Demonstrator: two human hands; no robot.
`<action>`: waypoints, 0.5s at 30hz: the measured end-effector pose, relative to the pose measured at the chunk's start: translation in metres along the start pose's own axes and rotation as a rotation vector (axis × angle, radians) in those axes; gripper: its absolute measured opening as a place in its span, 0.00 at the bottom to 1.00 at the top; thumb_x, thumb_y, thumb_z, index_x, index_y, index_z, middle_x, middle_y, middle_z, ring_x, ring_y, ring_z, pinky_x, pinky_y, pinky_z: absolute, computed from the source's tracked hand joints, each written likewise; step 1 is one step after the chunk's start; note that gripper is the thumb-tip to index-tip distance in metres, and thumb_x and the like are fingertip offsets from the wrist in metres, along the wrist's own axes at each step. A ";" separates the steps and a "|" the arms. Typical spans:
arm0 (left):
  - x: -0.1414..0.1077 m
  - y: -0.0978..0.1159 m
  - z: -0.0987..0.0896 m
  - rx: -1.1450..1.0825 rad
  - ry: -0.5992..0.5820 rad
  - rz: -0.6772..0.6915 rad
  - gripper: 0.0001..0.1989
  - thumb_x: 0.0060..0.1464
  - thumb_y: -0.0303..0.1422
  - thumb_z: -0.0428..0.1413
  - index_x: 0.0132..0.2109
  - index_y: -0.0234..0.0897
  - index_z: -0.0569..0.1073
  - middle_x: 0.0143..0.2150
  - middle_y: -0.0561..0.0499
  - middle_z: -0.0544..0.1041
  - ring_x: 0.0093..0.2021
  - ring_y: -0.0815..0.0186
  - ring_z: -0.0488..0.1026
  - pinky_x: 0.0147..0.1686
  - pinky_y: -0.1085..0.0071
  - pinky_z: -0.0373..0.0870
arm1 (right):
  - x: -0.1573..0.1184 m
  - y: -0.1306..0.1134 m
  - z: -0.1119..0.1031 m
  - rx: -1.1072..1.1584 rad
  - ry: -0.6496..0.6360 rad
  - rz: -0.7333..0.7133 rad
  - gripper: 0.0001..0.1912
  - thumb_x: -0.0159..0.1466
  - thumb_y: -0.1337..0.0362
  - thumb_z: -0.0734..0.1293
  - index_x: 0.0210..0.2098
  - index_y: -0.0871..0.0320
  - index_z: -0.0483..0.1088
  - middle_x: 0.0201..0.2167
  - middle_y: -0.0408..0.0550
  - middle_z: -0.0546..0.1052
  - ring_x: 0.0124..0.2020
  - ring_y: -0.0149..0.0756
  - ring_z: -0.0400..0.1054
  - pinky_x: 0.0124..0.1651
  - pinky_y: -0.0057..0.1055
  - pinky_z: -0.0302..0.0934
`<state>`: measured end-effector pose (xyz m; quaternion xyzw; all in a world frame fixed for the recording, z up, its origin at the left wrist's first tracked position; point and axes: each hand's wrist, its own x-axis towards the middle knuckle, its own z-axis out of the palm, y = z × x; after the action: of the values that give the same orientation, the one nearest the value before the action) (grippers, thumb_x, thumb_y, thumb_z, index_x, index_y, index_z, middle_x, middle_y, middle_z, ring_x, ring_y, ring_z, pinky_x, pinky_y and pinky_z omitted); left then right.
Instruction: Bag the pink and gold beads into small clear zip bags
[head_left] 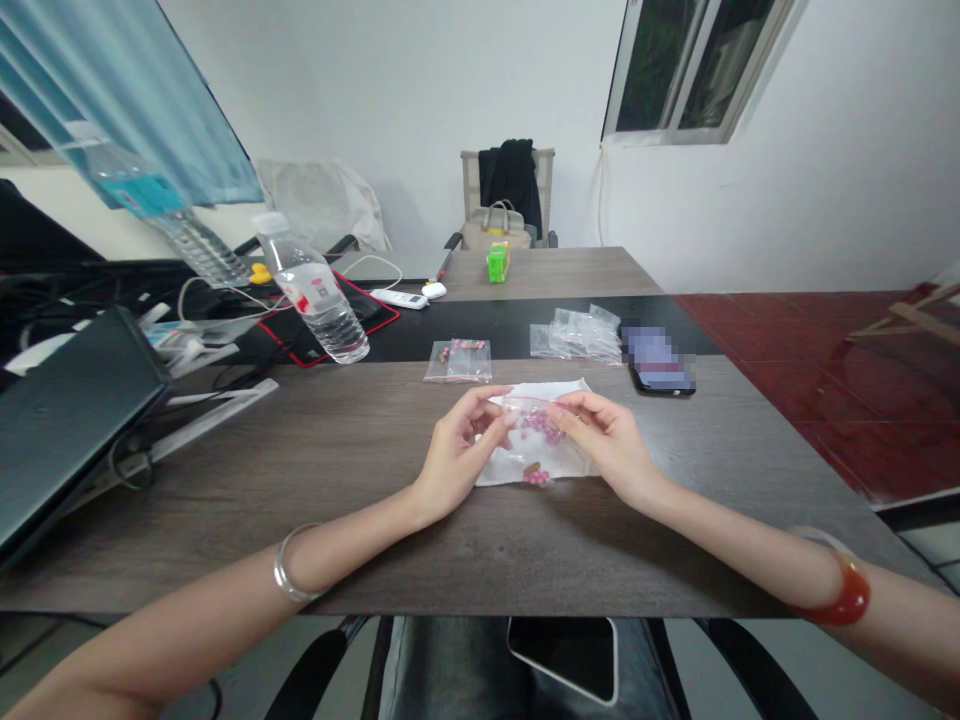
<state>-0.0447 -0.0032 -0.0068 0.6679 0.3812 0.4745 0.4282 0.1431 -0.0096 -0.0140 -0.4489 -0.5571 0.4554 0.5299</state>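
Over a white sheet (501,466) on the table, my left hand (459,450) and my right hand (611,445) pinch the top edge of a small clear bag (534,405), one at each side. Pink beads (544,428) show in or behind the bag; which of the two cannot be made out. Nearer the sheet's front edge sits a small group of pink beads (537,478) with a brownish piece beside it. Beyond my left hand lies a flat clear bag (459,368) with pink pieces in it. A pile of clear bags (576,335) lies farther back on the right.
A phone (660,360) lies right of the bag pile. Water bottles (319,295), a dark laptop (82,410) and cables crowd the left. A green toy-like block (497,263) stands at the back. Another phone (566,650) rests on my lap below the table edge.
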 end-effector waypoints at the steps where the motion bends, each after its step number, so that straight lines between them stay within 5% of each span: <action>1: 0.001 0.000 0.001 -0.038 -0.010 -0.027 0.15 0.59 0.36 0.56 0.50 0.34 0.70 0.28 0.54 0.73 0.28 0.70 0.71 0.31 0.74 0.68 | 0.001 0.000 0.000 0.037 0.001 0.019 0.11 0.56 0.55 0.71 0.30 0.56 0.74 0.27 0.43 0.75 0.27 0.31 0.66 0.33 0.30 0.60; 7: 0.006 -0.005 0.001 -0.077 0.019 -0.047 0.13 0.56 0.40 0.58 0.34 0.33 0.73 0.28 0.53 0.73 0.29 0.71 0.69 0.31 0.75 0.67 | 0.002 -0.003 0.001 0.108 -0.008 0.111 0.13 0.52 0.54 0.73 0.28 0.57 0.73 0.25 0.43 0.75 0.26 0.30 0.66 0.33 0.30 0.61; 15: 0.008 -0.007 -0.001 -0.174 0.040 -0.145 0.14 0.48 0.41 0.64 0.33 0.33 0.76 0.29 0.52 0.75 0.29 0.71 0.69 0.31 0.75 0.67 | 0.003 0.000 0.000 0.111 0.051 0.151 0.13 0.50 0.53 0.74 0.27 0.57 0.74 0.25 0.44 0.76 0.26 0.30 0.66 0.31 0.30 0.61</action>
<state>-0.0439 0.0071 -0.0109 0.5891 0.3946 0.4869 0.5101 0.1434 -0.0067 -0.0130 -0.4711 -0.4820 0.5125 0.5321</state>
